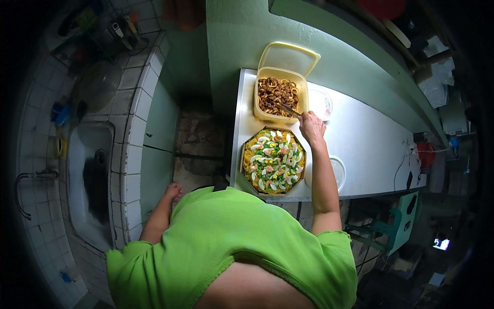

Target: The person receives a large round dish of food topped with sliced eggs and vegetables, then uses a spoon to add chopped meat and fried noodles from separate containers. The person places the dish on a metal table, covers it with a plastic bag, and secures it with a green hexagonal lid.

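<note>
My right hand [312, 126] is closed around the handle of a slim metal utensil [290, 110], perhaps tongs. Its tip reaches into a yellow plastic container [281, 119] filled with brown fried rings and strips [275, 92], which look like squid. The container's lid [289, 57] stands tilted up behind it. Just nearer to me lies an octagonal tray [242, 154] of yellow noodles [251, 149], topped with egg wedges, chopped greens and pink pieces. My left hand [174, 191] hangs low beside my body, fingers curled, with nothing seen in it.
A round white lid or dish [321, 102] sits right of the container, and another pale round tub or lid [337, 172] is partly behind my right forearm. All stand on a metal-topped table [370, 139] against a green wall. To the left is a tiled counter with a sink [92, 135].
</note>
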Available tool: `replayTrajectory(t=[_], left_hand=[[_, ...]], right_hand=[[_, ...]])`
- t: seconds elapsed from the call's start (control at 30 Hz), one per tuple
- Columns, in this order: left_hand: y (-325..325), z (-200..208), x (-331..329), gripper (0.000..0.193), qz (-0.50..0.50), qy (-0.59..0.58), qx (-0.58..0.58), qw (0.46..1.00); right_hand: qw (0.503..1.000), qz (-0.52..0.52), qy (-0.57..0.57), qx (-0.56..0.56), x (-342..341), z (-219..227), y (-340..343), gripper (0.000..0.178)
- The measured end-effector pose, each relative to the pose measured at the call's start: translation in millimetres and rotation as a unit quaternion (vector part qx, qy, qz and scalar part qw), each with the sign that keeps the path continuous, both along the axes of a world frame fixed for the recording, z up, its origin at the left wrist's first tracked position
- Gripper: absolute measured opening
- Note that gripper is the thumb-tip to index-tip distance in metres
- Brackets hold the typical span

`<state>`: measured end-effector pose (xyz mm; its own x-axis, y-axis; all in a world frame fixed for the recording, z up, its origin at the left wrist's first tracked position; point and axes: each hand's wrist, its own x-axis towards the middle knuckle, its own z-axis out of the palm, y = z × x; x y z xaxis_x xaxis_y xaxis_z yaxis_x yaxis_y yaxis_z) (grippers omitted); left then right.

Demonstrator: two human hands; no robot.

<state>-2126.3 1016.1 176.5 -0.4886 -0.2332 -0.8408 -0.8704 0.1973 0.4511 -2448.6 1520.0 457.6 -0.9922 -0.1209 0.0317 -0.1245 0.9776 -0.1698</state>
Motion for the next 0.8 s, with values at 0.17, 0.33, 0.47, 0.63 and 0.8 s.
replayTrajectory(t=[0.17,0.33,0.47,0.63,0.8], left_hand=[[1.5,-10.7,5.1,0.028,-0.032,0.000,-0.020,0.999],[13.7,-13.1,-19.1,0.028,-0.017,0.037,-0.005,0.999],[23.9,-11.0,-26.9,0.029,-0.018,0.041,0.006,0.999],[33.3,6.1,-35.9,0.028,-0.031,0.010,-0.008,0.999],[32.5,13.1,-44.4,0.028,-0.026,0.004,-0.011,1.000]], right_hand=[[0.994,-0.009,0.055,-0.097,18.8,14.3,21.8,0.024],[0.985,0.015,0.102,-0.142,85.6,16.4,40.1,0.016],[0.986,0.077,0.116,-0.097,136.0,-7.0,33.8,0.017],[0.985,0.107,0.109,-0.082,143.7,-26.7,25.2,0.021],[0.986,0.018,0.015,-0.165,143.0,-15.0,35.6,0.017]])
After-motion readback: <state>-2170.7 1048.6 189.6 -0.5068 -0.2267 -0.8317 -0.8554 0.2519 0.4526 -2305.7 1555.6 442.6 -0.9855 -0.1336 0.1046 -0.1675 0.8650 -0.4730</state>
